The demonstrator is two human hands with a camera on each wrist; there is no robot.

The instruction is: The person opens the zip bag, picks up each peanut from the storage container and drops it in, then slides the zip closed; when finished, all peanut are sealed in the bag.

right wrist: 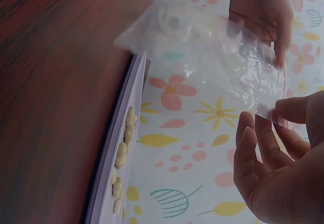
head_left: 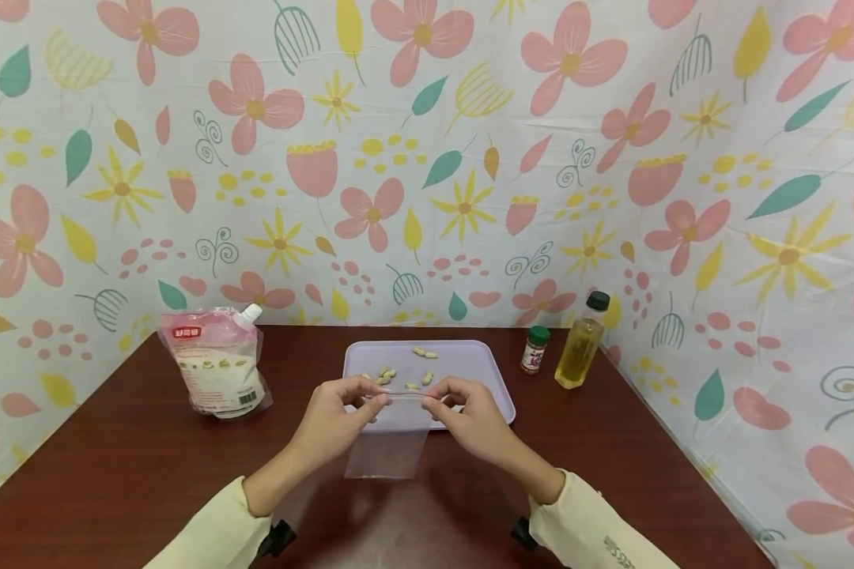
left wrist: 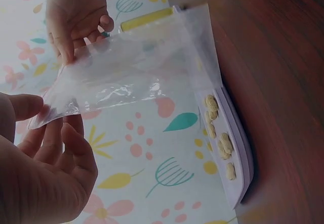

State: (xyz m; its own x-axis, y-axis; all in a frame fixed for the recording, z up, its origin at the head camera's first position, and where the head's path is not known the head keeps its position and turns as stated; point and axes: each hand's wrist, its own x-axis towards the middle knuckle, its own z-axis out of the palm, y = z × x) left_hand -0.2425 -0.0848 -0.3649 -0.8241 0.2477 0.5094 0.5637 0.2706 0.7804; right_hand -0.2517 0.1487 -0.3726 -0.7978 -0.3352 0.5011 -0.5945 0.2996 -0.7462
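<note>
A clear plastic zip bag (head_left: 387,454) with a reddish strip along its top edge hangs between my two hands. My left hand (head_left: 339,407) pinches one top corner between thumb and fingers. At the opposite corner my right hand (head_left: 473,415) pinches the same edge. The bag looks flat, with nothing seen inside, in the left wrist view (left wrist: 126,72). Behind the hands lies a pale lilac tray (head_left: 470,359). Several peanuts in shells (head_left: 387,373) are scattered on it, some partly hidden by the hands.
A spouted pouch (head_left: 221,363) of white contents stands on the dark wooden table (head_left: 100,458) at left. To the tray's right are a small green-capped jar (head_left: 534,352) and a bottle of yellow oil (head_left: 580,348). A flower-patterned cloth (head_left: 427,197) hangs behind and at the right.
</note>
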